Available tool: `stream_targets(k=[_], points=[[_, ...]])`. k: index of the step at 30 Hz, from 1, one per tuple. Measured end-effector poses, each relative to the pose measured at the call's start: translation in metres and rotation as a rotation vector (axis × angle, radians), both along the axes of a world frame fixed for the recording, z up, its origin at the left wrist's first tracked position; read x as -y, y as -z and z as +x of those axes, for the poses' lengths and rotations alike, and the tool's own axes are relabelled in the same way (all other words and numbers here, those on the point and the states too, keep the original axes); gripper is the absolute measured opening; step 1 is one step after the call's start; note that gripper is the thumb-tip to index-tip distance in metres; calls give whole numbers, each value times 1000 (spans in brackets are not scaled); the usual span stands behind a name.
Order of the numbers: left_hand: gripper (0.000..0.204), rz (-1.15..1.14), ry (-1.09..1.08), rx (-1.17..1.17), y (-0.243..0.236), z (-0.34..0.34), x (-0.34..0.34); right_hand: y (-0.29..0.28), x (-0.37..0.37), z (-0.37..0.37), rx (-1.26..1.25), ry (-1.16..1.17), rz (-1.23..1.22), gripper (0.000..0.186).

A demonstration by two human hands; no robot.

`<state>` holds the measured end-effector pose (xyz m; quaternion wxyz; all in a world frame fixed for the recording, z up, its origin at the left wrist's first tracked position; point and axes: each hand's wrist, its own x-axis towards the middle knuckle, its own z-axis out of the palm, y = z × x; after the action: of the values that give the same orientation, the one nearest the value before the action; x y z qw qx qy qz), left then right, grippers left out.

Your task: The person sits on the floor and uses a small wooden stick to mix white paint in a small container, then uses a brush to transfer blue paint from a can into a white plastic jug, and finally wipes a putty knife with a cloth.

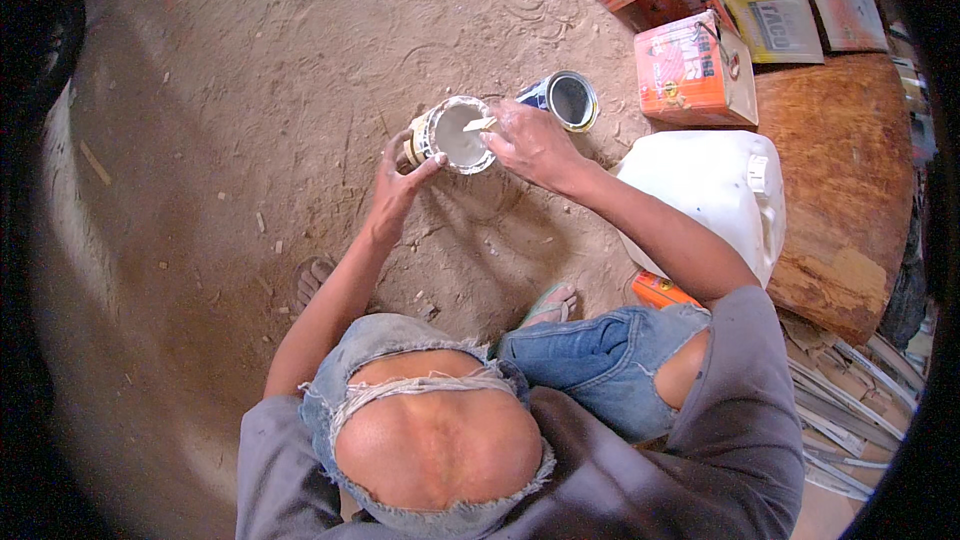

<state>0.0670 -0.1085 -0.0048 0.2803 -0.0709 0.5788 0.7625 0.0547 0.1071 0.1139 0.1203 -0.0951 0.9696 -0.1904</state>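
Observation:
An open can (421,143) with a white-smeared rim is tilted toward me over the dirt ground. Pale greyish-white paint or paste (457,142) covers its inside. My left hand (402,178) grips the can's side, thumb near the rim and fingers partly hidden behind it. My right hand (535,145) is closed around a short, flat whitish stick (480,124), whose end reaches over the can's mouth. White smears mark the fingers of both hands. Just beyond my right hand lies a blue can (538,94) with a dark round end facing me.
A white plastic jug (690,195) stands at right beside a brown wooden slab (850,180). Orange tins (685,70) and a yellow-and-grey tin (775,15) sit at the far right. Thin strips (850,410) lie at lower right. My sandalled foot (553,304) rests on the ground.

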Motion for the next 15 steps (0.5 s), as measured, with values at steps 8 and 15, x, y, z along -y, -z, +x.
stream_targets(k=[8, 15], points=[[75, -47, -23, -5, 1, 1, -2, 22, 7, -10, 53, 89, -133, 38], [87, 0, -63, 11, 5, -1, -5, 7, 2, -1, -48, 56, -46, 31]])
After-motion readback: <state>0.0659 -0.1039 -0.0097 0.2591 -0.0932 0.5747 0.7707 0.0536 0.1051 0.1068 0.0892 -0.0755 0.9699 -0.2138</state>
